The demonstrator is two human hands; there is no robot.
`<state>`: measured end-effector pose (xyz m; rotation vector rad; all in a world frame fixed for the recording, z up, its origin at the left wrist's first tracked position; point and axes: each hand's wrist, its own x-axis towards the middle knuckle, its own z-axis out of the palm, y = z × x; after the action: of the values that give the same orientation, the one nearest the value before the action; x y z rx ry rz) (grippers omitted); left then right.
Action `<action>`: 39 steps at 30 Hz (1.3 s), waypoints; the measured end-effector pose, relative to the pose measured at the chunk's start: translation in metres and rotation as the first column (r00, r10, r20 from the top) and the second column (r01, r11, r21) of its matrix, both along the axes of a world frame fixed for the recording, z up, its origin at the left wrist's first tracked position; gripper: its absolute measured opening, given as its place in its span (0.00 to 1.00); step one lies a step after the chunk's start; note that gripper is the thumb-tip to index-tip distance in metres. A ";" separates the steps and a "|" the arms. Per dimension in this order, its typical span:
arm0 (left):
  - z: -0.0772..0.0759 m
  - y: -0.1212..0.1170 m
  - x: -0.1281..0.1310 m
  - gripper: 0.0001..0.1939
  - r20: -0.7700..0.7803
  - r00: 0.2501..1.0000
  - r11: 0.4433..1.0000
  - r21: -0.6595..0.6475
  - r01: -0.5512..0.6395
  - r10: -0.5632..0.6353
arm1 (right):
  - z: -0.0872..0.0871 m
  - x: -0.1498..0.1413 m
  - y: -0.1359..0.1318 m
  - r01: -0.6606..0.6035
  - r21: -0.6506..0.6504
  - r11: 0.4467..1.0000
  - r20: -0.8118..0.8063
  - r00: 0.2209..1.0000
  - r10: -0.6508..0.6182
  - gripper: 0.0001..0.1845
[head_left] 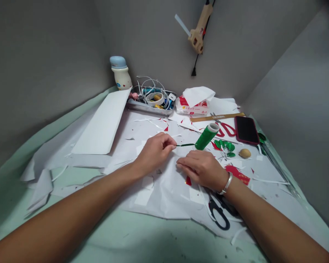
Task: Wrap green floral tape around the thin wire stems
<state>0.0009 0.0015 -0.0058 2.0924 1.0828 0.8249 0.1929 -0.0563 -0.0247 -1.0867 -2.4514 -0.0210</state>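
Observation:
My left hand is closed in a pinch on one end of a thin dark green strand. The strand reaches right to the foot of a green thread spool, which leans to the right on the paper. Just below the spool, my right hand has its fingers pressed together; anything between them is too small to make out. Right of the spool lie several shiny green leaf-like pieces and a round tan ball. Black-handled scissors rest partly hidden beneath my right wrist.
White paper with scraps covers the green tabletop. At the back stand a bottle, a metal tray of wires and tape, and a tissue pack. Red scissors and a phone lie right. A glue gun hangs above.

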 end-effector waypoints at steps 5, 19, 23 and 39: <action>-0.003 -0.005 0.002 0.07 -0.206 0.965 0.980 0.081 0.179 -0.159 | 0.011 0.006 0.000 0.052 0.059 0.997 -0.186 0.982 -0.041 0.10; 0.005 -0.002 0.001 0.06 0.134 0.989 0.981 -0.170 0.089 -0.067 | -0.003 0.004 0.006 0.021 -0.086 0.996 -0.045 0.999 -0.025 0.11; -0.002 -0.001 0.001 0.06 -0.053 0.997 0.996 0.064 0.064 -0.061 | 0.007 -0.001 -0.004 -0.022 0.070 0.997 0.010 1.000 0.022 0.11; 0.008 -0.003 0.001 0.06 0.206 0.973 0.962 -0.228 0.151 -0.104 | -0.004 0.009 0.010 0.061 -0.173 0.983 -0.226 0.969 -0.100 0.10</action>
<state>0.0020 -0.0018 0.0023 1.8175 0.8861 0.7719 0.2019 -0.0463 -0.0282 -1.1861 -2.2274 0.2747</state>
